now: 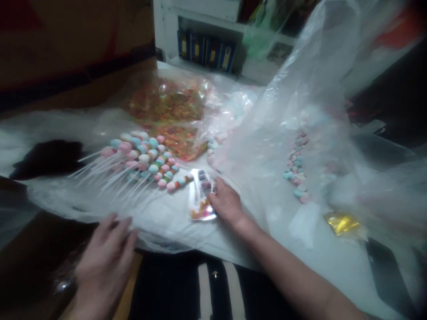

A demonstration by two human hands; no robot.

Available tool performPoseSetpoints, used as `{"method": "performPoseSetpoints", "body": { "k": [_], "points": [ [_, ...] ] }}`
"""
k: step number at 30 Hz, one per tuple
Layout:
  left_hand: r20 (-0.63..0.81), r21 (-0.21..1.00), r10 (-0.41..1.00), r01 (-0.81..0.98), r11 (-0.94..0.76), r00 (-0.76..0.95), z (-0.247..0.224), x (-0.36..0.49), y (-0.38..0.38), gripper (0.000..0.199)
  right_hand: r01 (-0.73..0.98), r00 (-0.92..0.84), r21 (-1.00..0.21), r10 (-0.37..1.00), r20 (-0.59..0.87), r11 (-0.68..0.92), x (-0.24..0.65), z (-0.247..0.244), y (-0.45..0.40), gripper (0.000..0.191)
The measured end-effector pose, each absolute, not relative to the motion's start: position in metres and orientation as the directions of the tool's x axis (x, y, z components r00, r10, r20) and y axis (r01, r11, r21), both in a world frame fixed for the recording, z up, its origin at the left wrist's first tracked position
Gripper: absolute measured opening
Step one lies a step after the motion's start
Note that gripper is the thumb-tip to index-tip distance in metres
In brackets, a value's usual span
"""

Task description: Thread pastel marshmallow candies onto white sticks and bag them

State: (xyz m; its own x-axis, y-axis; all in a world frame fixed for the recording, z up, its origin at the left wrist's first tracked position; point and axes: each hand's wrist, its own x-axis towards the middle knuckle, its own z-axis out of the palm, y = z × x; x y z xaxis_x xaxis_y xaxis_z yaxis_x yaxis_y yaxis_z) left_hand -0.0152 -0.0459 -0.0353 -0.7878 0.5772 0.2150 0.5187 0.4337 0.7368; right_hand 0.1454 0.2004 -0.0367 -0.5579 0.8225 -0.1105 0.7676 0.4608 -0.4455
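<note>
My right hand [227, 201] grips the right edge of a small shiny packet [200, 195] with yellow and pink pieces pictured or showing at its lower end. Just left of the packet lies a pile of candy skewers [143, 153], pink, blue and white sweets on white sticks that point to the lower left. My left hand [106, 253] hangs by the table's front edge, below the sticks. Its fingers are stretched out and slightly blurred, and nothing shows in them.
Clear bags of orange-green candies [170, 104] lie behind the skewers. A big clear plastic bag [263, 133] with pastel sweets [296, 171] covers the right side. Farther right are a gold wrapper [343, 223] and a dark flat object [388, 273]. A black item [48, 158] lies left.
</note>
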Motion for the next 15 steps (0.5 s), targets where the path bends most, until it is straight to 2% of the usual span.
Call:
{"method": "performPoseSetpoints", "body": {
  "k": [3,5,7,9,12,15],
  "points": [
    [0.274,0.697,0.652,0.613,0.372,-0.707,-0.028,0.01,-0.005,0.023,0.758,-0.498,-0.539,0.86,-0.113,0.368,0.148,-0.038,0.2,0.032],
    [0.264,0.73,0.689,0.606,0.315,-0.675,-0.024,0.021,0.011,0.021,0.747,-0.455,-0.587,0.884,-0.108,0.313,0.154,-0.039,0.202,0.022],
    [0.209,0.795,0.711,0.54,0.277,-0.672,-0.022,0.029,0.023,0.018,0.731,-0.429,-0.623,0.897,-0.103,0.277,0.16,-0.039,0.205,0.02],
    [0.128,0.873,0.73,0.426,0.239,-0.672,-0.02,0.034,0.032,0.016,0.694,-0.438,-0.656,0.897,-0.058,0.297,0.166,-0.04,0.207,0.022],
    [-0.044,0.96,0.766,0.185,0.209,-0.641,-0.02,0.04,0.042,0.01,0.604,-0.46,-0.695,0.883,0.097,0.391,0.176,-0.042,0.208,0.024],
    [-0.278,0.953,0.751,-0.075,0.292,-0.599,-0.021,0.045,0.048,0.012,0.479,-0.393,-0.779,0.892,0.223,0.406,0.184,-0.042,0.206,0.022]
  ]
}}
